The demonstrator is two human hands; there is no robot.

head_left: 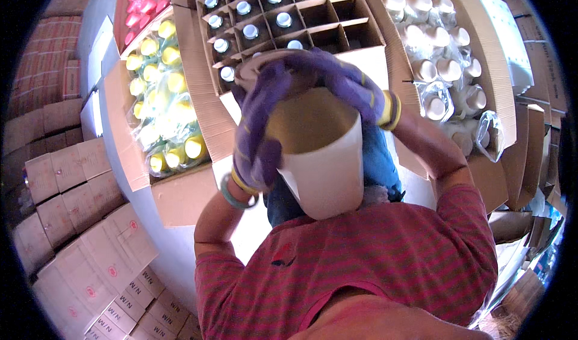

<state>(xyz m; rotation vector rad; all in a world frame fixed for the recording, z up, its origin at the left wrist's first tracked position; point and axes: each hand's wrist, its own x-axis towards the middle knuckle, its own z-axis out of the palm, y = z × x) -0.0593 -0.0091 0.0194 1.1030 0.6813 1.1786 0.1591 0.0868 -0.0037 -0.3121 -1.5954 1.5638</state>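
A tall white container (331,180), open at the top with a tan inside, stands against my lap and is tilted slightly. My left hand (259,135), in a purple glove with a yellow cuff, curls round its left side. Gloved the same way, my right hand (352,87) grips the far right rim, its fingers bent over the edge. Between the fingers and the carton beyond, a blurred grey-brown rounded piece (259,69) shows; I cannot tell whether it belongs to the container.
Ahead is a divided carton (355,51) with white-capped bottles (250,31) in several cells. Left of it stand boxes of yellow-capped bottles (174,82) and red-pink packs (144,3). Bagged bottles with beige caps (448,69) fill a right-hand box. Stacked cartons (90,262) line the left.
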